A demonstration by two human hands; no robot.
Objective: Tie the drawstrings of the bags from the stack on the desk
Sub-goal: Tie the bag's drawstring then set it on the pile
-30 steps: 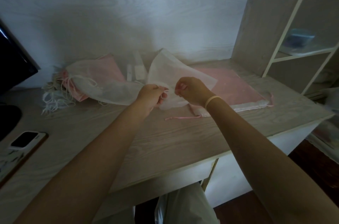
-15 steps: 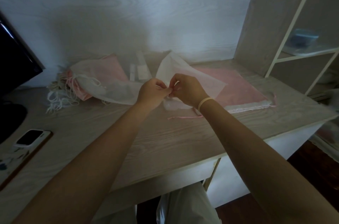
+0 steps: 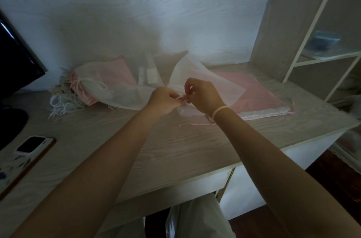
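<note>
**Drawstrings pinched between both hands above the desk**

Drawstrings (image 3: pixel 180 97) of a sheer white bag (image 3: pixel 197 75) sit between our two hands, held just above the desk (image 3: pixel 156 146). Our left hand (image 3: pixel 163 102) and right hand (image 3: pixel 203 95) each pinch the cord with curled fingers, fingertips nearly touching. We cannot tell whether the bag holds anything. It drapes back over a flat stack of pink bags (image 3: pixel 254 97) at right. At left lies a heap of tied bags (image 3: pixel 93 85), cords trailing. A loose pink string (image 3: pixel 195 124) lies below our right wrist. We note a phone (image 3: pixel 33 144) near the left edge and a monitor (image 3: pixel 15 58) behind it.
</note>
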